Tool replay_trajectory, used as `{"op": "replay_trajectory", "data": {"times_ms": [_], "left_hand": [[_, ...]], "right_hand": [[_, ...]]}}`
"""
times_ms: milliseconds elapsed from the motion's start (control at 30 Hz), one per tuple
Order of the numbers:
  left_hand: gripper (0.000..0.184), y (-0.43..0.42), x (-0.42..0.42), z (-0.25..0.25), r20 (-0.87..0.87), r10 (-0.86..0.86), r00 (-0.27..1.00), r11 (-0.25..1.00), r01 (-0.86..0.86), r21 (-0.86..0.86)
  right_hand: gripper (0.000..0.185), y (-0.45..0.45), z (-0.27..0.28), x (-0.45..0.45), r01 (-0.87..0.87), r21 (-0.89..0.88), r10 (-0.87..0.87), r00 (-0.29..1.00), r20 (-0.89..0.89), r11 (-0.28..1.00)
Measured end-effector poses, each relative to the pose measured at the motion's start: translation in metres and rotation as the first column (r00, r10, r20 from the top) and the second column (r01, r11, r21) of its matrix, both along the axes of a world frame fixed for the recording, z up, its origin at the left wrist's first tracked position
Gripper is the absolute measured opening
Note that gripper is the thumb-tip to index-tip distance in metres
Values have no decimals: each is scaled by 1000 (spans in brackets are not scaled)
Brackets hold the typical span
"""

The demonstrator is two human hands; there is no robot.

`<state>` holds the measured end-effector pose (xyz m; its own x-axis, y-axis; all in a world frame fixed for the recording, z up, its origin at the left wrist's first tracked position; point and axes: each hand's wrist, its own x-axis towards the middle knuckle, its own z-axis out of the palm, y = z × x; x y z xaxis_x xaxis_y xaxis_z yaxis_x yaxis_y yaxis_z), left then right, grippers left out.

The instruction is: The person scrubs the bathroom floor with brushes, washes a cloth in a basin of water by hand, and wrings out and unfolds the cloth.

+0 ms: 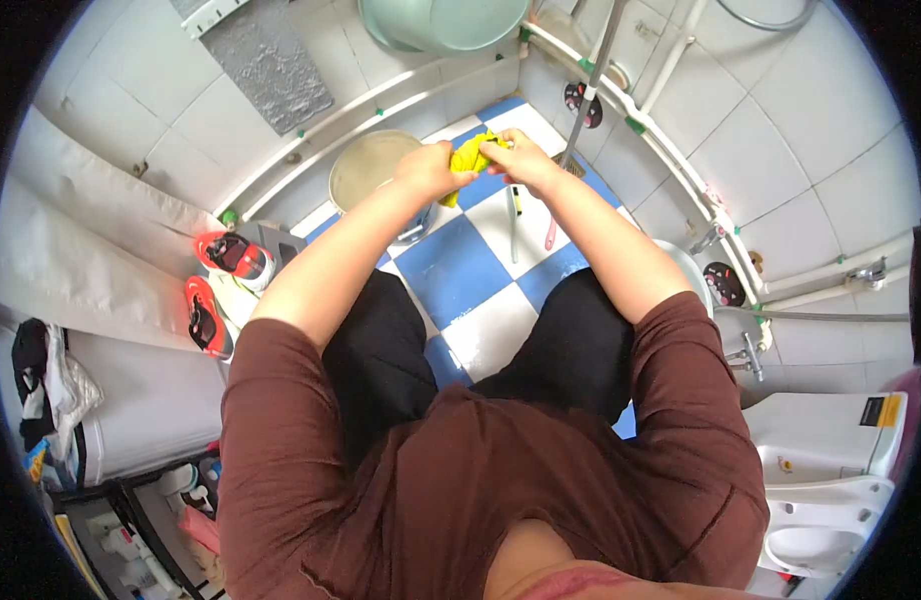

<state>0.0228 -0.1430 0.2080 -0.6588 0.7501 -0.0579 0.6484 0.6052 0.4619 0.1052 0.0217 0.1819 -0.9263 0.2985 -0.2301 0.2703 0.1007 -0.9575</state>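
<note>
A bunched yellow cloth [469,158] is held out in front of me between both hands, above the tiled floor. My left hand [430,172] is closed round its left end, and a bit of cloth hangs below the fingers. My right hand [522,160] grips the other end with bent fingers. Just left of and below my left hand stands a round bucket [343,165]; its contents are hard to make out. Under my right hand, a thin stick-like tool with a black and yellow part [515,225] and a pink handle [551,235] lie on the floor.
Blue and white tiles [456,270] cover the floor. Red sneakers [236,256] stand at left. A long grey pole [593,85] leans at the back right, near white wall pipes [671,160]. A pale green basin [446,25] is at the back; a toilet [831,520] is at right.
</note>
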Motion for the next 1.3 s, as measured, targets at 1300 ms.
{"op": "replay_trajectory", "data": {"times_ms": [1300], "left_hand": [[26,-27,-61,6,876,-104,470,664,-623,413]], "right_hand": [[26,76,43,21,-213,-670,-15,948,-317,711]]}}
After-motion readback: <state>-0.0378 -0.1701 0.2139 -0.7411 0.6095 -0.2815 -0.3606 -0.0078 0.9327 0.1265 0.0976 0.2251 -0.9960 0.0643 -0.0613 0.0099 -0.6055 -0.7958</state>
